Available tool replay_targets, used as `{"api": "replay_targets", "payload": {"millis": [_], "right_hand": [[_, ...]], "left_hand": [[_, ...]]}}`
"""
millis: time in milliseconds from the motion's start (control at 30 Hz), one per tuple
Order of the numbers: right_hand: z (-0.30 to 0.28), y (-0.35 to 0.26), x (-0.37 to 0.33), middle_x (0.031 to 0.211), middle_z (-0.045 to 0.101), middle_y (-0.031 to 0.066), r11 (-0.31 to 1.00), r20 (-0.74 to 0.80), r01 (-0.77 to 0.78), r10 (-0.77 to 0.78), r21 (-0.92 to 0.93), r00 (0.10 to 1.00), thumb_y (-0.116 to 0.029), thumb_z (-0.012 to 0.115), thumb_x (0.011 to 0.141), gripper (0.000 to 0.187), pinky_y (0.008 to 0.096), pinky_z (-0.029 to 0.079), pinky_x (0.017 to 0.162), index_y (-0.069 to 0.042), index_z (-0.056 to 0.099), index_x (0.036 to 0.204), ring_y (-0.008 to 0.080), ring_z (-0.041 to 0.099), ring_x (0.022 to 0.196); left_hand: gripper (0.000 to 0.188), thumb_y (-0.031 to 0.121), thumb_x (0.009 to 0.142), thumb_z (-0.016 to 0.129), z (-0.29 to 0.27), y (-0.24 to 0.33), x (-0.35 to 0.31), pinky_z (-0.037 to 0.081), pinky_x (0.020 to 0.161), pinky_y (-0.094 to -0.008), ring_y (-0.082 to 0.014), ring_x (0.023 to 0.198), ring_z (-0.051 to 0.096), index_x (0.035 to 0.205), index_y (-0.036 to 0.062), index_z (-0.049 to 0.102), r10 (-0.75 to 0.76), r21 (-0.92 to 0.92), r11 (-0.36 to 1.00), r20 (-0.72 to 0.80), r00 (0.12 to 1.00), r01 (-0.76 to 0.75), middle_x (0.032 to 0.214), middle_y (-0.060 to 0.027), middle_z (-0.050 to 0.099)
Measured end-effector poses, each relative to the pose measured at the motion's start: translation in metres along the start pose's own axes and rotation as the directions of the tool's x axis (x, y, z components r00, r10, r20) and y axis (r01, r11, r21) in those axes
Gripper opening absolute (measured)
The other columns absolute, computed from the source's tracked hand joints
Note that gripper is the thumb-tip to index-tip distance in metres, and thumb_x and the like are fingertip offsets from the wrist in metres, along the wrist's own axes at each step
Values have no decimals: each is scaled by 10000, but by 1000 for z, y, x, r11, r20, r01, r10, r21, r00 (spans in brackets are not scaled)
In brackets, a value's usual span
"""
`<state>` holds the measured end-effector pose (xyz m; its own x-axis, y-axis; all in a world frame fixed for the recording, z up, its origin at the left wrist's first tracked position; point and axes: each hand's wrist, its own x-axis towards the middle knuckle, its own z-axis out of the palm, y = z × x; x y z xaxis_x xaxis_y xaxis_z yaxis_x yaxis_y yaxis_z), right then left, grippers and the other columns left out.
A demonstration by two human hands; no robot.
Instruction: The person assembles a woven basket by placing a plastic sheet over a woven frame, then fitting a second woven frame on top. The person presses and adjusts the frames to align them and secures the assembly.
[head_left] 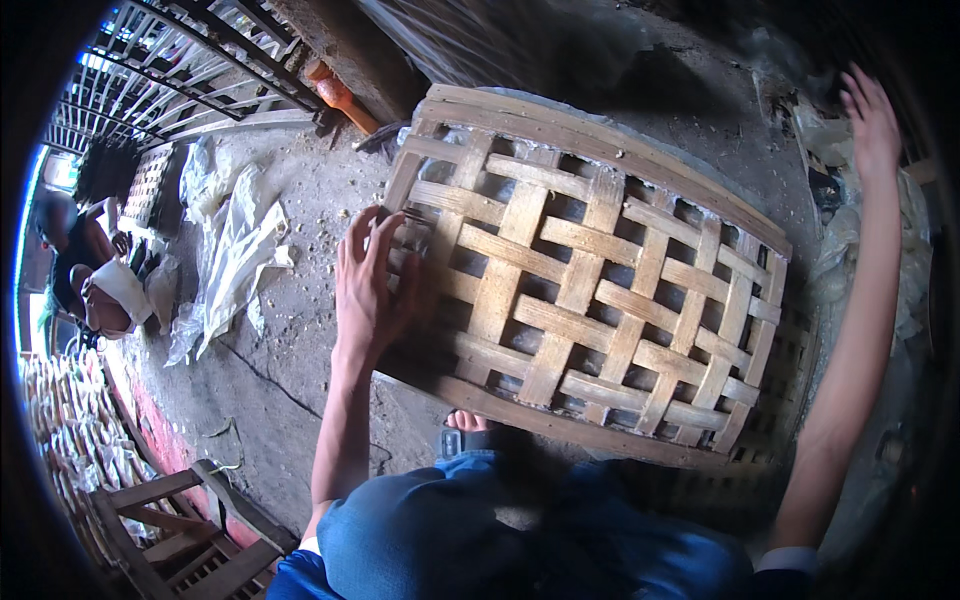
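A large rectangular panel of woven bamboo strips (590, 270) with a wooden frame lies tilted in front of me. Pale sheeting shows along its far edge and through its gaps. At the panel's left end is my left hand (370, 285), its fingers apart and slightly bent, overlapping the frame there; firm contact is hard to make out. My right hand (872, 125) reaches far out to the upper right, away from the panel. Its fingers are stretched and nothing shows in them. Below it lies crumpled clear plastic sheeting (850, 270).
Crumpled plastic sheets (235, 245) lie on the grey floor at left. An orange-handled tool (335, 92) leans by a post near slatted racks (180, 70). Another person (95, 260) crouches at far left. A wooden frame (190, 530) stands at lower left. My foot (467, 421) is by the panel.
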<state>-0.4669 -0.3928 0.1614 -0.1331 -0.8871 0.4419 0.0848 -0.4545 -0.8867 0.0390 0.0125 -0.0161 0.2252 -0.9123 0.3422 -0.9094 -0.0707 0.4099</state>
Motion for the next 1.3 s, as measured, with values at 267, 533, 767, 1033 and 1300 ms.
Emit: {"api": "replay_targets", "payload": {"millis": [267,533,767,1033,1300], "right_hand": [[98,66,-166,1251,717,96,733,545,292,127,-615,828,-414,770,932,466,382,525,1001,-107,727,1280,243,659,1180],[173,104,-211,1071,738,95,713,630,241,346,-658,695,-476,856,815,401,409,523,962,-147,805,1039,278,681,1070],[167,113,-208,968,727,109,672,613,356,186,-650,768,-268,766,932,219,393,527,840,-49,766,939,270,709,901],[119,6,-143,846,746,48,735,768,223,618,-641,170,-221,698,950,198,367,525,795,-28,733,980,184,703,847],[-43,83,-91,1263,721,126,831,-272,-386,294,-401,916,-146,699,956,527,318,517,913,18,550,1434,207,687,1079]], "left_hand": [[449,82,964,651,-5,4,2,456,1096,-512,-440,1332,525,1406,92,578,15,99,995,20,1000,-17,1484,-241,492],[435,102,970,648,-8,1,-2,458,1086,-514,-427,1335,528,1401,108,586,3,123,992,6,1000,-3,1478,-222,504],[442,79,959,658,-6,6,2,451,1093,-511,-426,1334,524,1395,107,590,17,101,995,-2,1000,-17,1479,-222,504],[453,169,962,677,-16,-6,-7,420,1109,-531,-424,1353,502,1402,117,586,-22,124,992,5,1000,21,1508,-225,478],[417,130,980,646,-4,-9,-3,437,1111,-528,-434,1356,500,1393,116,591,42,100,994,-5,999,-41,1492,-227,489]]}}
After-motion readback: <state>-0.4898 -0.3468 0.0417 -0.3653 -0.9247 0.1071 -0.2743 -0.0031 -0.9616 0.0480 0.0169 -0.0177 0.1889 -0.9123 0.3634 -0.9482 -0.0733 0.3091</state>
